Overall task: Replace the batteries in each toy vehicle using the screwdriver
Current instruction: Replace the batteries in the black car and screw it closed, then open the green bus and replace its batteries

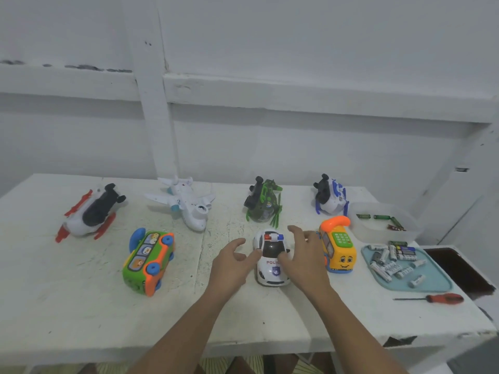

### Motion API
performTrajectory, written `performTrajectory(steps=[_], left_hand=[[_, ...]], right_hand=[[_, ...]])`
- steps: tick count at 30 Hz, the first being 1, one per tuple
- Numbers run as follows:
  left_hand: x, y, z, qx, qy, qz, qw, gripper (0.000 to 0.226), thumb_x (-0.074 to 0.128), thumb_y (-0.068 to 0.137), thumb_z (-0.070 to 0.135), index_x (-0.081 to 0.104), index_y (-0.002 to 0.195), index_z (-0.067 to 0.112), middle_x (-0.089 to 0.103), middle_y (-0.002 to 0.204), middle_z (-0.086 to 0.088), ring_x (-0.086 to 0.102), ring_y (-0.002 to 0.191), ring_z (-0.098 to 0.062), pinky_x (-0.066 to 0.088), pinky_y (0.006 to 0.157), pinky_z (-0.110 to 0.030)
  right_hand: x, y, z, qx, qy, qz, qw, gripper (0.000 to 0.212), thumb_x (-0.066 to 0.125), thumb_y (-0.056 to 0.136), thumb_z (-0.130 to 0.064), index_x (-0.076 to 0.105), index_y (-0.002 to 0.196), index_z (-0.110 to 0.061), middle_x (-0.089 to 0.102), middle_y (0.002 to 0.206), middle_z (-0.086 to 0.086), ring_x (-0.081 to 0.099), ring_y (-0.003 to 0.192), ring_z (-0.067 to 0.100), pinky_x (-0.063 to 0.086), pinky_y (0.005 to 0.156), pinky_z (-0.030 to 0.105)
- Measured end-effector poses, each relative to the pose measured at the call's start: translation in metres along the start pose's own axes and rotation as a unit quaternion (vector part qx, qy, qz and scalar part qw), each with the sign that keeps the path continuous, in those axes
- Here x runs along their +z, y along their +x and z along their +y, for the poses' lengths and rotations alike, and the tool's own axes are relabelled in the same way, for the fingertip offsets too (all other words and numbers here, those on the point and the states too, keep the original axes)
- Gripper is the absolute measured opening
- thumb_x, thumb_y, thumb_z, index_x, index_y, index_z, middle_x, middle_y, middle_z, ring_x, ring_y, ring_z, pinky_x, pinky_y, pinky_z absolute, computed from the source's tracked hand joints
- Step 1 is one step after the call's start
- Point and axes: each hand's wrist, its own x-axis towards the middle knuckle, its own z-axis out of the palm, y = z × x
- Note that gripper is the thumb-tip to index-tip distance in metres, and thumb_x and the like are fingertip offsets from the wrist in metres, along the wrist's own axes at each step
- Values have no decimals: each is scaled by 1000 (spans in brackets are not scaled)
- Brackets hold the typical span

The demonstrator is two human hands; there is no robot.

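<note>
- Both hands, left hand (232, 261) and right hand (305, 252), cup the police car (271, 261) loosely, fingers spread, probably to flip it.
- Screwdriver (437, 298) lies unused, near right on the counter (81, 306).

Two bare forearms, no sleeves, left hand (231, 261), right hand (306, 255)

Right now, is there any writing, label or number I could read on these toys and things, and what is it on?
"POLI": red letters on the hood of the white police car; the right hand covers the rest of the word.
Shield emblem below those letters: too blurred to read.
Green keypad on the yellow telephone toy: buttons too small to read.
Batteries on the blue tray: label print too small to read.
Nothing else shows text.
</note>
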Motion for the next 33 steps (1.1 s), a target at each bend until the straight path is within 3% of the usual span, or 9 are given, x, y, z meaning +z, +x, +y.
performTrajectory(steps=[5, 8, 12, 16, 19, 23, 26, 29, 33], left_hand=[[-40, -18, 9, 89, 87, 117, 985, 36, 70, 87, 34, 63, 122, 31, 66, 98, 10, 61, 77, -7, 47, 69, -24], [-74, -29, 9, 158, 139, 216, 953, 27, 72, 85, 22, 68, 112, 25, 65, 93, 8, 57, 78, -13, 44, 71, -27], [-127, -34, -6, 154, 247, 337, 895, 27, 77, 79, 16, 73, 106, 17, 64, 101, -10, 58, 99, -34, 41, 82, -37], [-164, -45, -19, 24, 244, 278, 929, 44, 76, 77, 30, 63, 119, 34, 50, 110, -3, 52, 105, -26, 45, 86, -33], [-171, -52, -19, 34, 184, 202, 961, 32, 75, 81, 29, 52, 94, 47, 58, 89, 13, 62, 89, -12, 50, 75, -29], [-178, -51, -22, 33, 154, 179, 971, 28, 69, 87, 25, 50, 94, 44, 59, 81, 23, 59, 81, 2, 47, 73, -20], [-181, -52, -31, 35, 97, 189, 976, 32, 73, 86, 25, 55, 106, 41, 58, 91, 25, 58, 85, 6, 47, 71, -16], [-180, -53, -33, 48, 36, 197, 979, 31, 74, 85, 23, 56, 100, 45, 63, 102, 18, 59, 85, 8, 45, 67, -15], [-166, -54, -22, 60, -69, 183, 979, 40, 77, 64, 44, 61, 101, 43, 70, 106, 2, 70, 92, -12, 59, 83, -40]], right_hand=[[10, -1, -45, -112, 4, 59, 992, 41, 54, 79, -16, 61, 118, -11, 53, 107, 13, 49, 99, 31, 42, 79, 38], [27, -5, -77, -122, 79, -30, 989, 35, 58, 85, -15, 58, 120, -16, 47, 111, 3, 45, 106, 19, 35, 85, 25], [56, -7, -119, -55, 192, -184, 962, 21, 61, 86, -16, 63, 107, -17, 55, 95, -2, 55, 85, 14, 40, 72, 23], [86, -11, -158, 109, 386, -330, 855, 22, 56, 89, -4, 56, 110, -5, 57, 81, 8, 53, 64, 18, 47, 57, 30], [105, -12, -179, 181, 448, -371, 793, 23, 49, 86, 2, 42, 106, -10, 61, 79, 16, 54, 62, 23, 52, 60, 36], [117, -15, -193, 144, 431, -401, 795, 36, 48, 85, -6, 61, 117, -19, 72, 88, 14, 59, 65, 24, 55, 63, 36], [114, -16, -194, 139, 439, -406, 789, 51, 52, 86, -7, 51, 124, -42, 74, 87, 4, 63, 64, 18, 59, 70, 39], [103, -20, -190, 104, 439, -386, 805, 63, 59, 85, -8, 42, 129, -49, 72, 103, 8, 62, 69, 17, 50, 56, 26], [74, -24, -180, 32, 493, -292, 819, 56, 61, 86, -1, 49, 120, -44, 68, 89, 10, 65, 65, 10, 48, 49, 20]])
